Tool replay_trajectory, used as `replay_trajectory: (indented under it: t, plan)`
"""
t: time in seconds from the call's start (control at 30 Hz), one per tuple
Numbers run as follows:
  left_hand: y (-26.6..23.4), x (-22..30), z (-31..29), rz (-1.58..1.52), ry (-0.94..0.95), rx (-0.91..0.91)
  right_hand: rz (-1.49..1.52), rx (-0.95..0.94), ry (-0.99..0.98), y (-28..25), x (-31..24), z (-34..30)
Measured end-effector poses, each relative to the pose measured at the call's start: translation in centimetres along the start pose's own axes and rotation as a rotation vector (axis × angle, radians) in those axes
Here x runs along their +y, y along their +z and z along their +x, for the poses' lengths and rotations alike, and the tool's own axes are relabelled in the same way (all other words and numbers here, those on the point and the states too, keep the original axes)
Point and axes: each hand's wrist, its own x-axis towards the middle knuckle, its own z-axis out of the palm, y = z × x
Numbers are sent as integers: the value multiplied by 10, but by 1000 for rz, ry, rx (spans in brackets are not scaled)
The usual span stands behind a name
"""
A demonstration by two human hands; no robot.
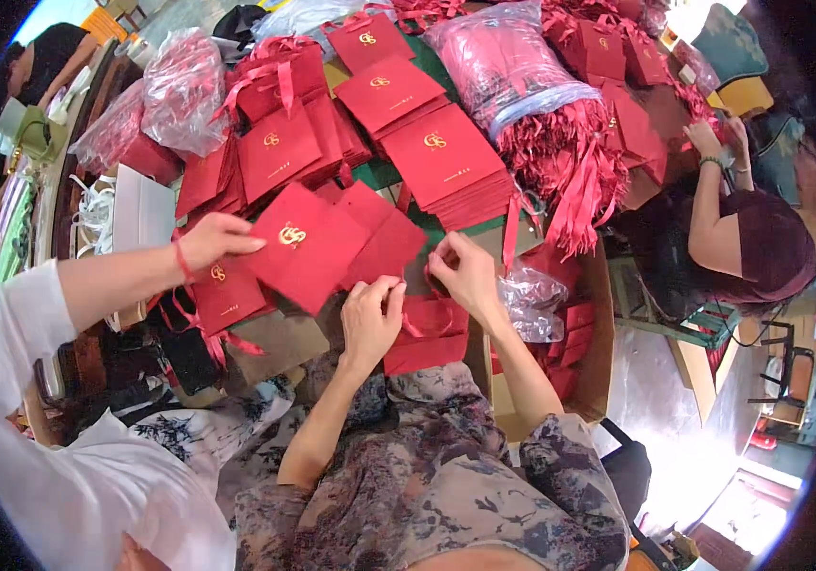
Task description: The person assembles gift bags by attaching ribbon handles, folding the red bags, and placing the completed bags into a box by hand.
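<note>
In front of me my left hand (372, 322) has its fingers closed at the lower edge of a plain red paper bag (391, 240). To its right, my right hand (470, 278) is curled in a pinch beside the same bag; what sits between its fingertips is too small to make out. Below both hands, a red bag with a ribbon handle (427, 344) rests against my lap. From the left, a co-worker's hand (216, 244) holds a red bag with a gold emblem (308, 246), which partly overlaps the plain one.
Stacked red bags (446, 162) cover the table ahead. A plastic-wrapped bundle with red ribbons (513, 76) lies behind them. A cardboard box (598, 347) holding red bags stands at my right. Another person (741, 228) sits farther right. A white box (141, 224) is at the left.
</note>
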Motion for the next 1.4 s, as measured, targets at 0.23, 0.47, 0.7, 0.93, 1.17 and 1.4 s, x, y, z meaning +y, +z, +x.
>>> replay_trajectory:
  t: [0.23, 0.47, 0.7, 0.93, 1.17, 1.4]
  plan:
    - [1, 11, 6, -52, 9, -18, 594, -233, 192, 3, -19, -19]
    - [-7, 13, 6, -44, 5, -51, 411, -310, 15, -3, -24, -17]
    - [-16, 21, -13, 84, 65, 114, 505, -210, 97, -7, -24, -8]
    - [-5, -2, -40, -108, -126, -104, 771, -187, 248, -17, -36, 4]
    - [-22, 7, -44, -177, -104, -211, 405, -12, 69, -36, -14, 35]
    - [-17, 0, -50, -373, -199, -301, 95, 117, -122, -37, 1, 29]
